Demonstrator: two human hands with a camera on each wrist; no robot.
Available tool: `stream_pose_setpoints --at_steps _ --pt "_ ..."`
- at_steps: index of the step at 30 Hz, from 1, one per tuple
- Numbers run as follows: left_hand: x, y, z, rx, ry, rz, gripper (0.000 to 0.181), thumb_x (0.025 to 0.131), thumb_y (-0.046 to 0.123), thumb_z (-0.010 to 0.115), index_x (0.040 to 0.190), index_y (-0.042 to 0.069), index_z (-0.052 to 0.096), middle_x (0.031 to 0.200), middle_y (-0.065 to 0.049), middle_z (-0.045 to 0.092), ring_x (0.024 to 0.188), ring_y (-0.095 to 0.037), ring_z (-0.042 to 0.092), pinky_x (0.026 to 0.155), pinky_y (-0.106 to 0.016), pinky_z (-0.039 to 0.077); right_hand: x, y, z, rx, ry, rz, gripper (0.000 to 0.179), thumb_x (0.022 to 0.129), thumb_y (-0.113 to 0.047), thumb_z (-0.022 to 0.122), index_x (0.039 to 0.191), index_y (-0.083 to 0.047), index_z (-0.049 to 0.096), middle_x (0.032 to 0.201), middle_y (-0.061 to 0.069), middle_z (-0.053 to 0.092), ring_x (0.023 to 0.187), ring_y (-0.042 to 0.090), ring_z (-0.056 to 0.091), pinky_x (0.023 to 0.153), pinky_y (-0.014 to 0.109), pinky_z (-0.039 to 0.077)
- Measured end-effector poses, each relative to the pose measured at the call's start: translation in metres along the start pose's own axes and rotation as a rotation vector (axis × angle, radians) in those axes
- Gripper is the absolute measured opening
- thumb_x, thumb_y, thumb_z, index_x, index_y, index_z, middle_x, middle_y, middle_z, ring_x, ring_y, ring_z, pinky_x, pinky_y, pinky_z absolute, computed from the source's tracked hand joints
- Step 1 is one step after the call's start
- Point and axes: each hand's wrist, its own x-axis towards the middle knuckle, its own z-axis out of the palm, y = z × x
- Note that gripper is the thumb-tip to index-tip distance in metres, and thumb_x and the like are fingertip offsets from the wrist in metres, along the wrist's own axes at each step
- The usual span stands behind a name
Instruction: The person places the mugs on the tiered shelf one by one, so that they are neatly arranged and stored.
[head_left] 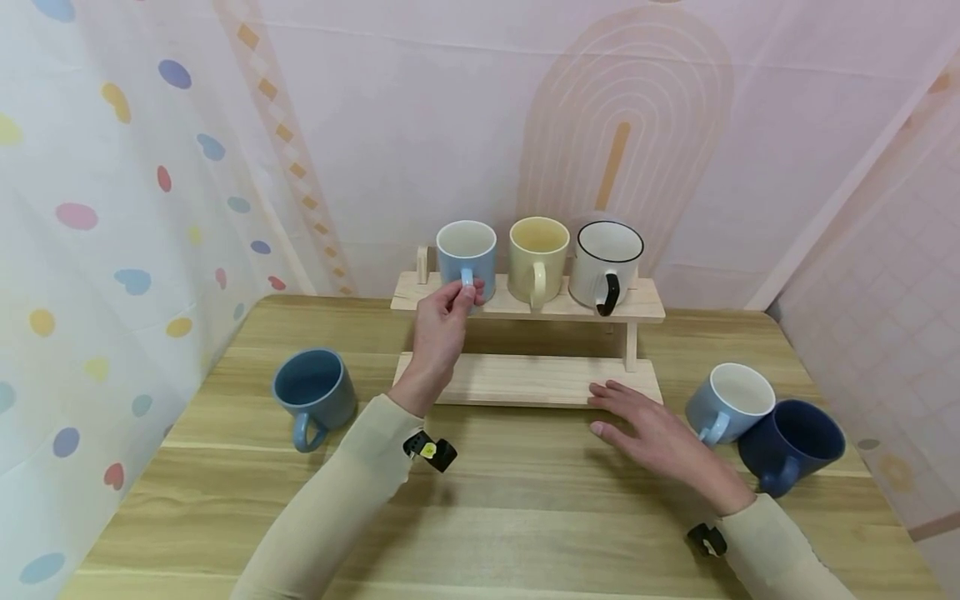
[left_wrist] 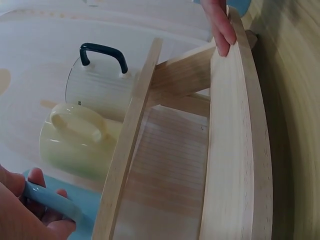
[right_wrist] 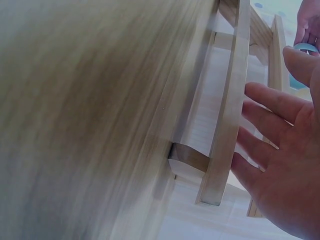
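On the upper shelf of a two-tier wooden rack [head_left: 525, 382] stand three mugs in a row. The leftmost is a light blue mug [head_left: 450, 260], whose handle [left_wrist: 50, 198] my left hand [head_left: 441, 329] pinches between thumb and fingers. Beside it come a yellow mug [head_left: 525, 279] and a white mug with a black rim and handle [head_left: 588, 279]. My right hand [head_left: 648, 429] has its fingers extended, and the fingertips rest on the right end of the lower shelf. In the right wrist view those fingers [right_wrist: 272, 122] lie along the shelf edge.
A teal-blue mug [head_left: 330, 404] stands on the table [head_left: 517, 517] to the left. At the right, another light blue mug [head_left: 705, 408] stands beside a dark navy mug [head_left: 772, 454]. Patterned curtains [head_left: 405, 125] hang behind and at both sides.
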Motion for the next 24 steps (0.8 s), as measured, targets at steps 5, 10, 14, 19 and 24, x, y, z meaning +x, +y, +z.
stream_pose_setpoints --at_steps 5,10,14,19,24 --pt "0.002 -0.002 -0.003 0.015 -0.019 -0.002 0.03 0.109 0.011 0.053 0.109 -0.015 0.068 0.125 -0.022 0.068 0.128 -0.024 0.057 0.112 -0.04 0.044 0.0 0.0 0.0 0.005 -0.001 0.009 0.05 0.105 -0.038 0.061 0.141 -0.004 0.063 0.155 0.012 0.052 0.148 0.039 0.039 0.116 0.062 0.035" --pt "0.004 -0.004 -0.009 0.044 -0.055 0.017 0.03 0.108 0.015 0.057 0.113 -0.012 0.07 0.128 -0.02 0.068 0.126 -0.024 0.058 0.111 -0.041 0.045 0.0 0.0 0.001 0.01 -0.012 0.023 0.049 0.105 -0.037 0.062 0.142 -0.005 0.063 0.156 0.011 0.051 0.149 0.037 0.038 0.117 0.061 0.034" --pt "0.0 -0.007 -0.017 0.055 -0.062 0.016 0.031 0.108 0.017 0.059 0.125 -0.007 0.068 0.132 -0.018 0.066 0.121 -0.024 0.059 0.108 -0.041 0.047 0.001 -0.001 0.001 0.009 -0.012 0.025 0.05 0.105 -0.038 0.061 0.143 -0.005 0.062 0.156 0.01 0.051 0.149 0.037 0.038 0.117 0.061 0.034" --pt "-0.011 -0.012 -0.027 0.026 -0.066 0.028 0.039 0.107 0.014 0.058 0.141 -0.005 0.058 0.14 -0.019 0.06 0.125 -0.025 0.058 0.109 -0.039 0.047 0.001 -0.001 0.001 0.012 -0.005 0.014 0.05 0.106 -0.038 0.061 0.143 -0.005 0.062 0.155 0.012 0.052 0.148 0.039 0.039 0.116 0.062 0.035" --pt "-0.027 -0.015 -0.039 0.068 -0.104 0.09 0.039 0.108 0.015 0.057 0.142 -0.004 0.056 0.14 -0.019 0.061 0.132 -0.027 0.057 0.113 -0.039 0.045 0.0 -0.002 0.0 0.013 -0.015 0.034 0.05 0.106 -0.037 0.06 0.144 -0.005 0.061 0.156 0.011 0.051 0.149 0.038 0.038 0.117 0.061 0.034"
